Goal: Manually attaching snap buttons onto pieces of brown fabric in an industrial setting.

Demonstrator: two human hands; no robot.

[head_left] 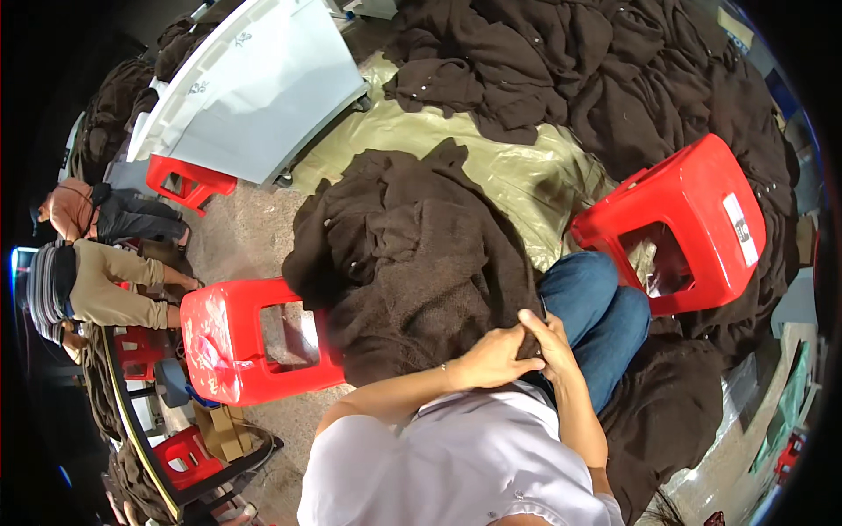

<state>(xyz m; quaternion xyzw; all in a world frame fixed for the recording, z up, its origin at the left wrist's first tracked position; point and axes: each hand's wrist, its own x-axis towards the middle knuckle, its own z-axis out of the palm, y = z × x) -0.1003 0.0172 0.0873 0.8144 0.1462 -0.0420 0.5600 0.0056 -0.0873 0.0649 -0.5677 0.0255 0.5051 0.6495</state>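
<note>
My left hand (493, 358) and my right hand (553, 345) meet over my lap, at the near right edge of a heap of dark brown knitted cloth (403, 254). The fingers of both hands are bent inward and overlap. Whatever lies between them, if anything, is too small or hidden to name. The cloth heap spreads in front of me, against a red plastic stool (224, 342) on my left.
Another red stool (710, 219) stands at the right. More brown cloth (561, 61) is piled beyond a yellowish plastic sheet (421, 131). A large pale wheeled bin (263, 96) is at the far left. Two people (118, 280) bend over at the left, by a dark-framed table (140, 430).
</note>
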